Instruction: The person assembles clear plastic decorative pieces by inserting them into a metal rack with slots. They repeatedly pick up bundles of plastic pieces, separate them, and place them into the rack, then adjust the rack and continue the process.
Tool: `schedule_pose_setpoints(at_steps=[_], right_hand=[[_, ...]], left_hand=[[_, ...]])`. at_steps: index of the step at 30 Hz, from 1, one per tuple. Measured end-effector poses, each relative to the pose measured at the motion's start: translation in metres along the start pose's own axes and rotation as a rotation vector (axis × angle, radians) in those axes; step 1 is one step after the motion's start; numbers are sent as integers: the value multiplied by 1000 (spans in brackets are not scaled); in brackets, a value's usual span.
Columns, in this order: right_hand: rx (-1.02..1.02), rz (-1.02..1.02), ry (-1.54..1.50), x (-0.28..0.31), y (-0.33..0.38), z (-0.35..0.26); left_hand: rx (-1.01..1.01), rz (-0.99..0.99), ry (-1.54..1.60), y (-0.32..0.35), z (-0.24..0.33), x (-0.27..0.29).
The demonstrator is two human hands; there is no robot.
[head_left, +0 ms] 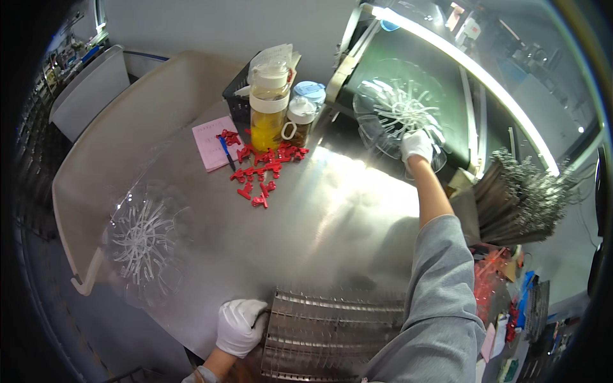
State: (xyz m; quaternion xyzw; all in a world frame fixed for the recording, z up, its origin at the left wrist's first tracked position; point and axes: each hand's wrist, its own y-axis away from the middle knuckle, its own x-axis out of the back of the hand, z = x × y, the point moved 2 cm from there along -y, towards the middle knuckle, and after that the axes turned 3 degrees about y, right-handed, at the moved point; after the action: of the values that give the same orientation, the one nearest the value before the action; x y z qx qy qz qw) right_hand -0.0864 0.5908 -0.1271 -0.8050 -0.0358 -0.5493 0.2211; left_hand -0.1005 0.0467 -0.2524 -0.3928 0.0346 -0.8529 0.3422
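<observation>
A clear plastic disc with white spokes [145, 242] lies at the worktop's [319, 204] left edge. The gloved left hand [239, 327] grips the near metal rack [332, 332] by its left edge. Red plastic pieces [262, 169] lie mid-worktop. Far right, the gloved right hand [416, 145] clamps a second clear disc [399, 108].

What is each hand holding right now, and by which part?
The left hand grips the ridged metal tray at its left edge. The right hand reaches to the clear plastic disc and grips its lower rim.
</observation>
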Motion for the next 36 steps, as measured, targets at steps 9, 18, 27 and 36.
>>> schedule_pose_setpoints(at_steps=[9, 18, 27, 36], right_hand=[[-156, 19, -92, -80, -52, 25], [250, -303, -532, 103, 124, -25], [362, -688, -843, 267, 374, -92], [773, -350, -784, 308, 448, -78]], left_hand=[[-7, 17, -25, -9, -1, -4], [499, 79, 888, -21, -6, 23], [-405, 369, 807, -69, 133, 103], [-382, 368, 1281, -23, 205, 149]])
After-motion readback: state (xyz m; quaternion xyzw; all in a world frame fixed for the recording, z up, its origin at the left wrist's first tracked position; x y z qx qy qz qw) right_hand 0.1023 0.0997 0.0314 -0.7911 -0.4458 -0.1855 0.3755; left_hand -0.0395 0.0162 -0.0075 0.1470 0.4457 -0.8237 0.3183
